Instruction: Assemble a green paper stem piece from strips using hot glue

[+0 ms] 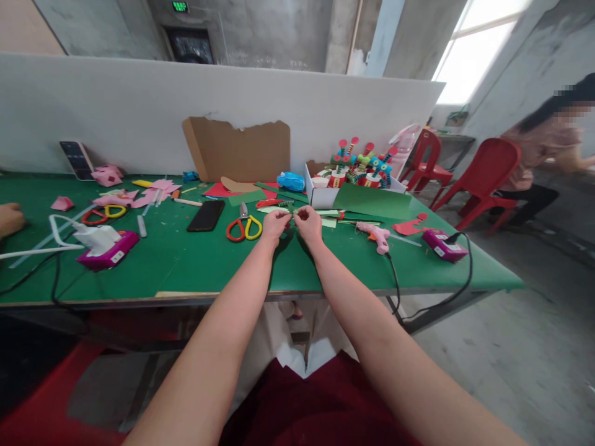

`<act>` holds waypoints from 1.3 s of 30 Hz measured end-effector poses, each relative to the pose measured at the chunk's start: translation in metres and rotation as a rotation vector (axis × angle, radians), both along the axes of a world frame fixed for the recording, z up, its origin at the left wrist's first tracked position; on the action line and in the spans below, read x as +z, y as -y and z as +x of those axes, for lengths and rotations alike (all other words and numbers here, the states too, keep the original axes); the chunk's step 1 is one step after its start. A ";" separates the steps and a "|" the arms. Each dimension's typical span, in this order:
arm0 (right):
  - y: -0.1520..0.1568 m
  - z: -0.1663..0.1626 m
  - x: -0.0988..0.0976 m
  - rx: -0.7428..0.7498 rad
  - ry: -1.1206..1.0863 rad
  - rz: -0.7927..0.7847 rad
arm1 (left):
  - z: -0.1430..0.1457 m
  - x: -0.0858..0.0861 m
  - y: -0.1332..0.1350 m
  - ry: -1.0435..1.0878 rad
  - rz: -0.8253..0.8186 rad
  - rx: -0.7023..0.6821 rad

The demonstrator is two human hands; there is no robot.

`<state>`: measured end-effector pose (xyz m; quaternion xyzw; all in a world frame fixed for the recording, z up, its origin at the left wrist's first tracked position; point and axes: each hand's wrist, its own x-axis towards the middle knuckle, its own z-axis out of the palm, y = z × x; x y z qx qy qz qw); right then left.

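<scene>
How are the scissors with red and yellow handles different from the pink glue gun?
The scissors are red and yellow at the grip, but the glue gun is pink. The glue gun has a black cord; the scissors have none. The scissors lie beside the left hand, the glue gun past the right hand. Both lie on the green table.

Matt cardboard [244, 152], metal scissor blades [243, 211]

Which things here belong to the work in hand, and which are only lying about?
Probably for the job: scissors by the left hand, glue gun, green sheet; anything held is too small to identify.

Probably just lying about: flat phone, leaning phone, pink scraps.
</scene>
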<state>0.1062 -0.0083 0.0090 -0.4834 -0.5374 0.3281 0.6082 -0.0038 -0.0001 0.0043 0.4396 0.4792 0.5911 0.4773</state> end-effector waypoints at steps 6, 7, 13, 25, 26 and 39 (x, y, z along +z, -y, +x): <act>0.001 -0.002 0.003 0.088 -0.051 -0.035 | 0.001 0.004 0.003 0.023 -0.013 0.021; 0.001 -0.002 0.002 0.103 -0.105 -0.058 | 0.001 0.005 0.004 0.018 -0.007 0.018; -0.003 0.000 -0.002 0.157 -0.354 -0.130 | 0.001 0.007 0.005 -0.044 0.067 -0.023; -0.003 0.000 0.002 0.248 -0.511 -0.308 | 0.002 0.005 0.004 0.063 0.074 -0.075; -0.003 0.000 0.002 0.245 -0.502 -0.320 | 0.001 0.004 0.004 0.064 0.071 -0.075; 0.001 0.002 0.001 0.236 -0.455 -0.324 | 0.000 0.001 0.004 0.007 0.104 -0.068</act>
